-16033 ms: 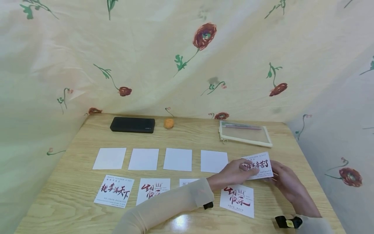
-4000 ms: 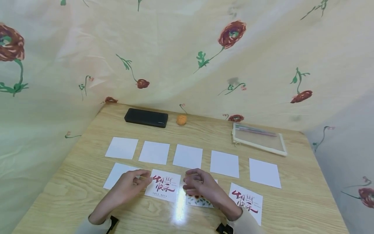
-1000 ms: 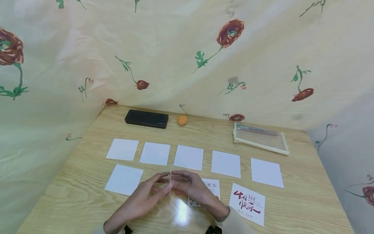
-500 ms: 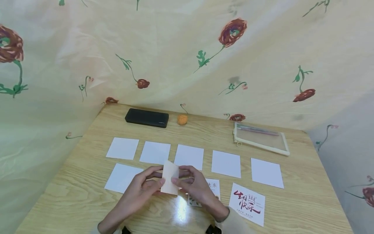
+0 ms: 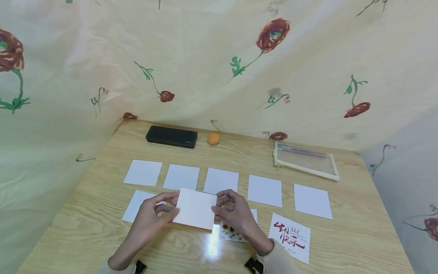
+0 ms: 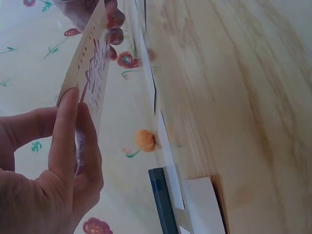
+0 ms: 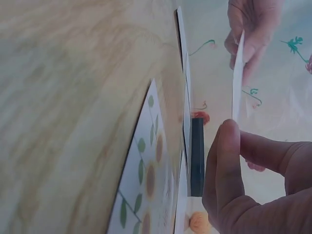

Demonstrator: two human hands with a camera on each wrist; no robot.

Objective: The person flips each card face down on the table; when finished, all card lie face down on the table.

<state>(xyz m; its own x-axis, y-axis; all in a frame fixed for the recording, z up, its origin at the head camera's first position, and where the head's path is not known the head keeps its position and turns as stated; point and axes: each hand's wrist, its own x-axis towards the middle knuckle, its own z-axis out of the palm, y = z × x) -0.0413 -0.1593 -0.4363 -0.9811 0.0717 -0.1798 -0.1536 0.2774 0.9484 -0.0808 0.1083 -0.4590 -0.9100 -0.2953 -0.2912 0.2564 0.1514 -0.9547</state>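
Between my two hands a square card (image 5: 195,210) is held above the table, its blank white face toward the head camera. In the left wrist view, red lettering shows on the other face of this card (image 6: 90,68). My left hand (image 5: 150,217) pinches its left edge between thumb and fingers. At the opposite edge my right hand (image 5: 237,215) pinches it the same way. Under the right hand lies a sunflower card (image 5: 232,234), partly hidden. Right of it is a card with red lettering (image 5: 290,238). A blank-faced card (image 5: 134,207) lies partly behind the left hand.
Several blank-faced cards form a row behind, from the left one (image 5: 143,173) to the right one (image 5: 313,201). At the back are a black case (image 5: 171,137), an orange ball (image 5: 213,139) and a clear zip pouch (image 5: 305,160) with pens. Flowered cloth (image 5: 205,68) surrounds the wooden table (image 5: 356,228).
The second front-row card, lying red-lettered side up 4 s ago, was lifted, stood on edge and turned; its blank face now shows. Since 16 s ago, the lettered card at right joined the blank row.
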